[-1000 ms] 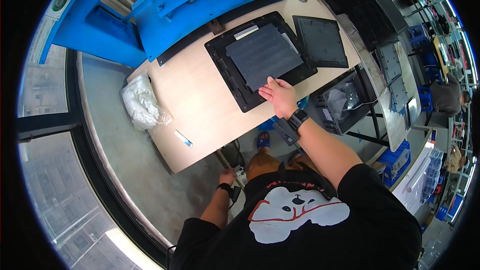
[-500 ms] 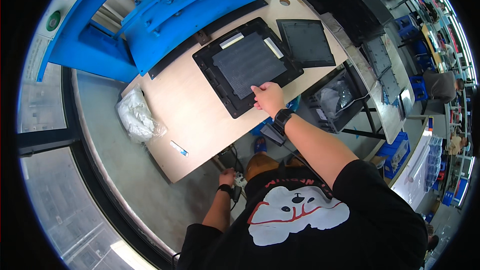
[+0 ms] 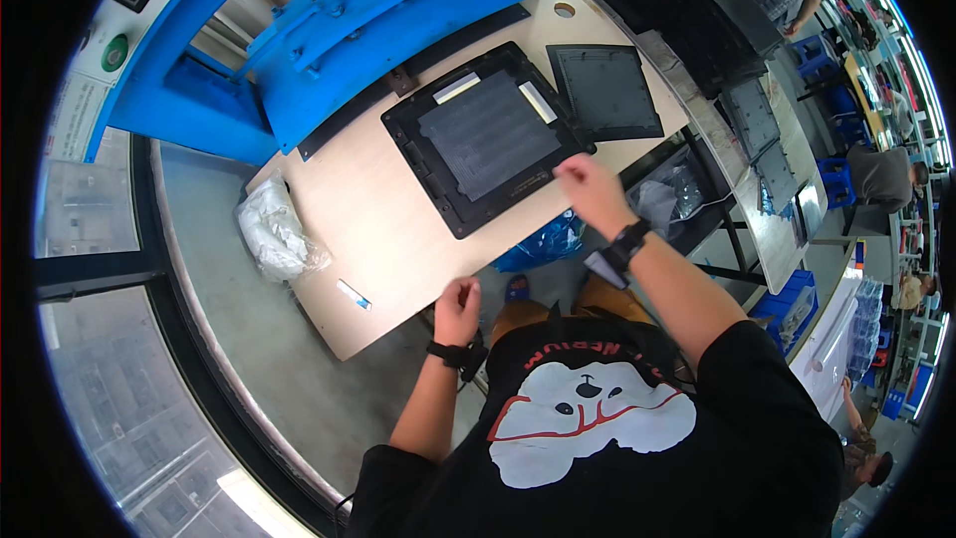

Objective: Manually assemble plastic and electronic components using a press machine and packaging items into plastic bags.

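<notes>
On the pale wooden table lies a black rectangular fixture (image 3: 460, 211). A dark, finely ribbed panel (image 3: 493, 134) sits within it, between two cream strips (image 3: 458, 90) along its far and right sides. My right hand (image 3: 592, 191), slightly blurred, hovers just off the fixture's near right corner, its fingers curled and nothing showing in them. Nearer to me, my left hand (image 3: 458, 311) is raised in front of the table's edge, fingers folded in and no object visible. A second dark panel (image 3: 605, 90) lies to the right, close against the fixture.
A blue press (image 3: 349, 50) stands behind the table (image 3: 368, 249). White plastic bags (image 3: 271, 234) and a small blue-and-white packet (image 3: 355, 295) lie on the left. Stacked black panels (image 3: 677, 25) rise at the far right. A blue bag (image 3: 541, 244) hangs below the near edge.
My right hand has left the ribbed panel's near edge and moved right. My left hand has risen toward the table. The press's red display now shows lit.
</notes>
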The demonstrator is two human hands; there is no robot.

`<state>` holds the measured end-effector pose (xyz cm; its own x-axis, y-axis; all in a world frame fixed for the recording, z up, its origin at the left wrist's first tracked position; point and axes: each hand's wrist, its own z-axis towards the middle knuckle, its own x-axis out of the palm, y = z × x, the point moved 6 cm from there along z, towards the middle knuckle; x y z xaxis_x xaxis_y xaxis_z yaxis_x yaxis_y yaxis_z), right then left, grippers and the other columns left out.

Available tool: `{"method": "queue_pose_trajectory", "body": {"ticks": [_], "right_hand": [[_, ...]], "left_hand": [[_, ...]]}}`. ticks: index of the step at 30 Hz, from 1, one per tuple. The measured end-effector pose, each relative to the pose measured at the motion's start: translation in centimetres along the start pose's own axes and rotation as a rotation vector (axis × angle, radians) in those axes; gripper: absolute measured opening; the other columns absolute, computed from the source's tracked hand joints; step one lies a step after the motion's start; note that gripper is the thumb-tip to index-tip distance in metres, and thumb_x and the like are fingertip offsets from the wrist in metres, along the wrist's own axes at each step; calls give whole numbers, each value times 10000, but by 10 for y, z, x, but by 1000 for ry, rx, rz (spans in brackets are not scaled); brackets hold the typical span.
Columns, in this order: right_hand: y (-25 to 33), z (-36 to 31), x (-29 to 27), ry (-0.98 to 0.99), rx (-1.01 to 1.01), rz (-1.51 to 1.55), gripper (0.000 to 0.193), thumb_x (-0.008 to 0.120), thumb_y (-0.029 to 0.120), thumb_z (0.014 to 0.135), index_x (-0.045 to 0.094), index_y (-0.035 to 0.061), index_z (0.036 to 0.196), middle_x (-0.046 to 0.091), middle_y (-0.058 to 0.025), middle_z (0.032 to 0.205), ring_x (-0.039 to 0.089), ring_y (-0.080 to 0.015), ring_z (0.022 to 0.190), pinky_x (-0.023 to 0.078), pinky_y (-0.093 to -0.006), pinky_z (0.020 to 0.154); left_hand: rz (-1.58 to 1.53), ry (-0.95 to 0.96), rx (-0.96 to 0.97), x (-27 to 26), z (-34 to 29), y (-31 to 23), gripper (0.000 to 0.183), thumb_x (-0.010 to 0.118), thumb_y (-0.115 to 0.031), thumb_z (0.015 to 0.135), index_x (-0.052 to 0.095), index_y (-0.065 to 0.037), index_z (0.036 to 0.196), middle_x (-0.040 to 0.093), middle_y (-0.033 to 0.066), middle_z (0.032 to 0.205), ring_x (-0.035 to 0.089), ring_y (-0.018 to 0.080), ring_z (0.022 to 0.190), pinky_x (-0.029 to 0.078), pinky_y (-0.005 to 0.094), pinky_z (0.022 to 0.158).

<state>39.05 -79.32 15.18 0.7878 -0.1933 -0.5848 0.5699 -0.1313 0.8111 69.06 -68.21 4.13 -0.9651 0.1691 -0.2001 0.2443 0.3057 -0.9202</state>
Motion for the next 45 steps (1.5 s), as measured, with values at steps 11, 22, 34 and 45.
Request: {"method": "queue_pose_trajectory", "body": {"ticks": [11,22,34,45], "right_hand": [[-236,155,-141,-317,518,-102,694,765,349,717,562,-116,1191,623,-293,1154,607,-380,1103,471,-401,936],[-193,220,-105,103,609,11,526,698,415,743,688,-53,983,680,-252,1019,646,-392,988,494,-416,880],[-141,224,-54,111,437,-237,726,686,437,753,481,29,1316,490,-263,1337,468,-414,1245,386,-481,1028],[-213,167,-121,204,-85,-679,676,641,529,824,444,284,1422,275,-153,1537,201,-493,1385,190,-658,1083]], "left_hand": [[690,-454,369,21,113,-136,531,661,-156,829,458,5,1292,414,286,1325,399,455,1244,351,488,1054],[365,-746,101,13,126,-102,477,620,-143,876,443,34,1282,416,225,1257,458,355,1167,370,407,1026],[338,-824,45,9,116,-88,414,619,-155,897,491,9,1255,458,139,1177,510,209,910,442,330,823],[379,-776,144,73,80,-123,255,579,-108,933,531,12,1153,552,122,1060,543,210,992,441,311,845]]}}
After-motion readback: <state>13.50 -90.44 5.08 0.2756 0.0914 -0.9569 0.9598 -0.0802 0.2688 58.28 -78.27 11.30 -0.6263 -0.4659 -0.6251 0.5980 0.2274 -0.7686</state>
